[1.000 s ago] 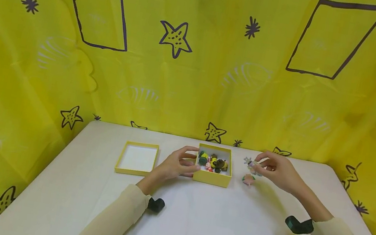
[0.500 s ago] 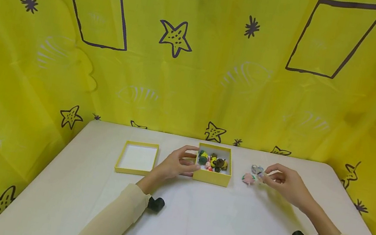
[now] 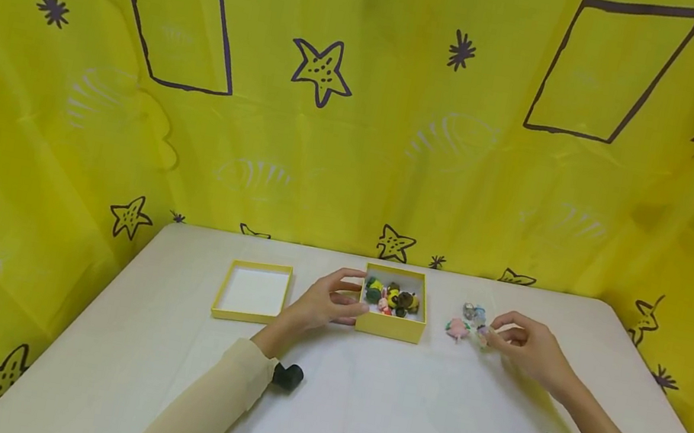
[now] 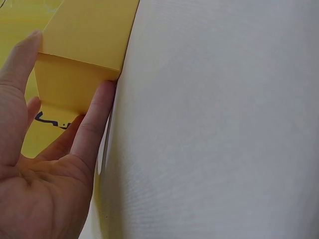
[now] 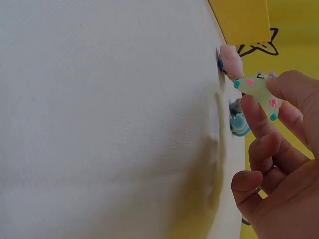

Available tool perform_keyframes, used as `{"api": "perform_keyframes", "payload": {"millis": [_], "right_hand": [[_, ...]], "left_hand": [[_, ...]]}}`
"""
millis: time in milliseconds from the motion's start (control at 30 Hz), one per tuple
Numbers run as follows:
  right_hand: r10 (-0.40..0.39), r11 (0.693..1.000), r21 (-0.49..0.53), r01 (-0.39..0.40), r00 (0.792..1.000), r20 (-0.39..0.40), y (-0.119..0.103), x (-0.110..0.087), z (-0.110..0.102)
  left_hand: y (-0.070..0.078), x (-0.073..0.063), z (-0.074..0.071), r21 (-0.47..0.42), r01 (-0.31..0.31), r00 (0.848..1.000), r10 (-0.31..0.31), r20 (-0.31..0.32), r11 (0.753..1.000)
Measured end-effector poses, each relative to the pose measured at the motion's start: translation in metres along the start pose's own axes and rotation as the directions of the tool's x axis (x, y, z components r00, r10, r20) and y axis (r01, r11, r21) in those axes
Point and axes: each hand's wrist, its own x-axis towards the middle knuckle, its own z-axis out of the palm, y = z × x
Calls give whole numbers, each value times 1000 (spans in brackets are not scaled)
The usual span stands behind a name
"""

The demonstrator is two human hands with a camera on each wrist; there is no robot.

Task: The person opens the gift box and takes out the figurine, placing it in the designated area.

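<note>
Head view, yellow box (image 3: 390, 328): set near the far edge of the white table (image 3: 393, 426), its small figures (image 3: 405, 301) seen inside in green, yellow, brown, pink and red.
Head view, left hand (image 3: 323, 301): placed around the box's left side, with the box held between thumb and fingers.
Head view, shallow yellow lid (image 3: 248, 319): laid well to the left of the box, its white inside turned up.
Head view, right hand (image 3: 532, 350): narrowed at the fingertips, by which a pale figure (image 3: 481, 336) is pinched to the right of the box.
Head view, pink figure (image 3: 457, 329): rested on the table between the box and the right hand; a grey figure (image 3: 468, 311) and a blue figure (image 3: 479, 314) are seen just behind.
Left wrist view, box corner: touched by the thumb at the upper edge and by a finger low down, near the table.
Right wrist view, pale figure: gripped between thumb and index finger, pink spots and teal tips shown; whether the table is touched by it cannot be told.
</note>
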Motion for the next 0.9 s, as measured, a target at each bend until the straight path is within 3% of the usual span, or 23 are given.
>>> {"api": "perform_keyframes", "payload": {"millis": [367, 900], "right_hand": [[35, 999, -19, -35, 999, -6, 6, 1, 7], [66, 990, -123, -73, 996, -59, 6, 1, 9]], "left_hand": [[0, -1, 0, -13, 8, 1000, -8, 4, 1000], [1, 0, 1, 16, 2, 1000, -2, -3, 1000]]}}
